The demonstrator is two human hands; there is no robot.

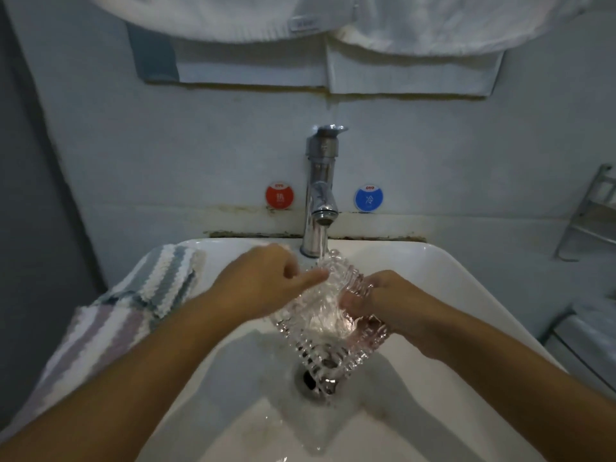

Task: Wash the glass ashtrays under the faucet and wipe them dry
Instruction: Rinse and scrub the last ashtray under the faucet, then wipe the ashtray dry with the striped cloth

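Right now the glass ashtray (328, 315) hangs tilted over the sink (450, 278), far corner under the faucet (320, 191) stream and near corner toward the drain, right hand (376, 298) gripping its right edge, left hand (270, 281) fingertips rubbing inside.

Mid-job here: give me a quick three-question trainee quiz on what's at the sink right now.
1. True or false: water is running from the faucet onto the glass ashtray.
2. Which hand grips the ashtray's edge: A) left hand B) right hand?
3. Fill in: the striped towel is draped over the sink rim on the person's ____ side.

Key: 1 true; 2 B, fingers curled round the edge while the left index finger rubs inside; 3 left.
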